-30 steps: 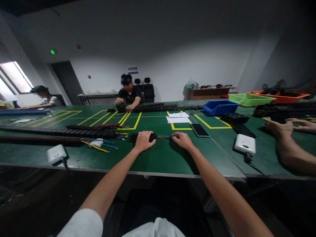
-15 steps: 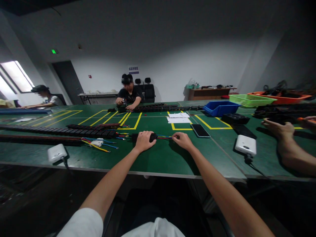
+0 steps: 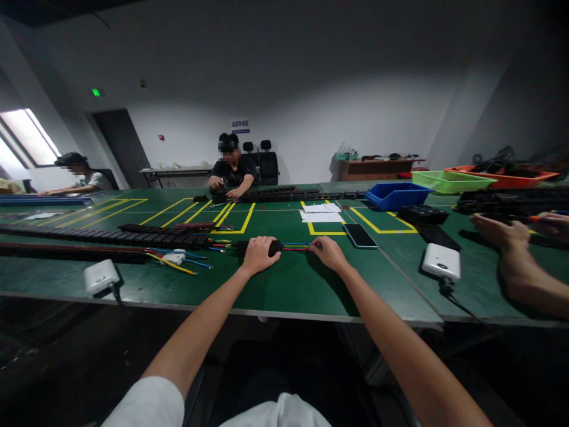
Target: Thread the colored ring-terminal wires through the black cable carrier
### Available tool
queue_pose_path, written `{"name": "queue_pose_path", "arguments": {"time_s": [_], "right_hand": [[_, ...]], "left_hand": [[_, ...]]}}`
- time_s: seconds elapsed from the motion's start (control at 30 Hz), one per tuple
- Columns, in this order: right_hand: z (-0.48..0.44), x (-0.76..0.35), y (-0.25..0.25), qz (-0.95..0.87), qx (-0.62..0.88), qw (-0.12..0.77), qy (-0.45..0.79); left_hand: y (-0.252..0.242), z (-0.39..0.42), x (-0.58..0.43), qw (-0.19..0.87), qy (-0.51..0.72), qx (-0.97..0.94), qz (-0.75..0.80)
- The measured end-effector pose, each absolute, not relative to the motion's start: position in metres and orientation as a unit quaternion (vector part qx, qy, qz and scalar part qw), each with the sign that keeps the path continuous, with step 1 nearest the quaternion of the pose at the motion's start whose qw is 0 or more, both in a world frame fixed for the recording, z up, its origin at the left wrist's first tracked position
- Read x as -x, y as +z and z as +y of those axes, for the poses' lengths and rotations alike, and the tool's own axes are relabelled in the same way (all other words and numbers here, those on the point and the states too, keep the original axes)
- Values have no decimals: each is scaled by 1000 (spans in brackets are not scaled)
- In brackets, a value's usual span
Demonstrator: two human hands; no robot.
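Note:
My left hand (image 3: 261, 255) is wrapped over a short black cable chain piece (image 3: 274, 248) that lies on the green table (image 3: 284, 290). Out of its right end run thin wires (image 3: 296, 247) in blue, yellow and red. Their far ends are pinched between the thumb and fingers of my right hand (image 3: 328, 251), which hides the tips. The wires look stretched nearly straight between both hands. To the left of the black piece, a long black cable chain (image 3: 164, 238) lies with coloured wire ends toward it.
A phone (image 3: 360, 235) and white papers (image 3: 320, 212) lie beyond my right hand. Yellow and blue wires with lugs (image 3: 178, 263) are at left. White power banks (image 3: 101, 276) sit on both sides. A co-worker's hand (image 3: 502, 231) works at right, near a blue bin (image 3: 397, 196). Another person (image 3: 233, 169) sits opposite.
Both my hands stay nearly in place, with the wires still pinched and slightly straighter. The co-worker's far hand at right has shifted slightly.

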State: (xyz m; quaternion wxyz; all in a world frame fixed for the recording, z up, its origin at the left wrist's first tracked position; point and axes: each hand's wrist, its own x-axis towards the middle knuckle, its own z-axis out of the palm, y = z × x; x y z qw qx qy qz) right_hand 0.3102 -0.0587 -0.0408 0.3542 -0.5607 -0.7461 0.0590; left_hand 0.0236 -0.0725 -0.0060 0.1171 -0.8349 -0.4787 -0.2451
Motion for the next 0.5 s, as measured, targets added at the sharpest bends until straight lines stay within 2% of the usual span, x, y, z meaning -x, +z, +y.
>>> {"name": "queue_pose_path", "arguments": {"time_s": [0.3,0.5], "right_hand": [[-55,-317,-36,-683,588,433,11],[-55,-315,-42,-720,578,383,34]], "left_hand": [[-5,-72,-24,115,-248,836,-475],[-5,-72,-24,118,-249,837,-472]]}}
